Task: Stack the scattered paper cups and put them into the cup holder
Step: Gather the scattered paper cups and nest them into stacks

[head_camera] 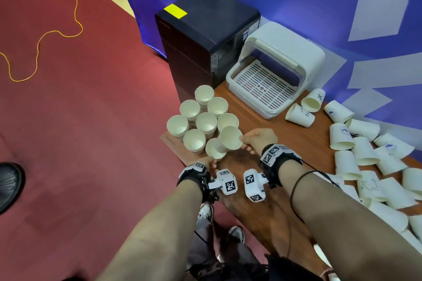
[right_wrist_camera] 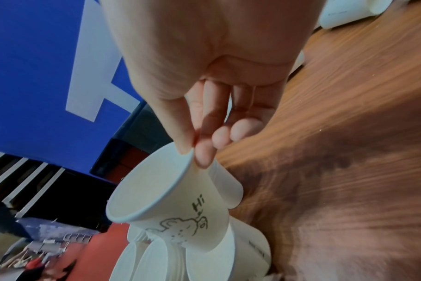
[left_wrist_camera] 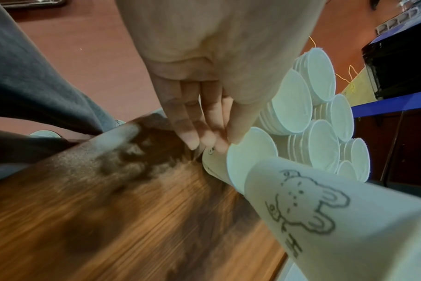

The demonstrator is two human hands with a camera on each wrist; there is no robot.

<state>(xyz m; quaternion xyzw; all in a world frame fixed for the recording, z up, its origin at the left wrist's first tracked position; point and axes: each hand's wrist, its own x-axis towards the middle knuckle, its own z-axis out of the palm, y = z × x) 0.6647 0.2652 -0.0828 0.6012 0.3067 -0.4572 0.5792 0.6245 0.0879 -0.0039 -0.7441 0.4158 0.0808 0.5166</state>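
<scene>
One cup (head_camera: 230,138) (rim pinched) tilts beneath right hand (head_camera: 260,139).

Held cup (head_camera: 230,138): white paper, bear doodle and "Hi" on its side, tilted, base entering the mouth of the stack cup (head_camera: 214,149) below it. Upright cup stacks (head_camera: 201,116): clustered just left of the held cup, mouths up, several nested. Loose cups (head_camera: 370,166): lying on their sides, well to its right. Cup holder (head_camera: 271,70): white, lid open, slatted tray, beyond the held cup.
</scene>
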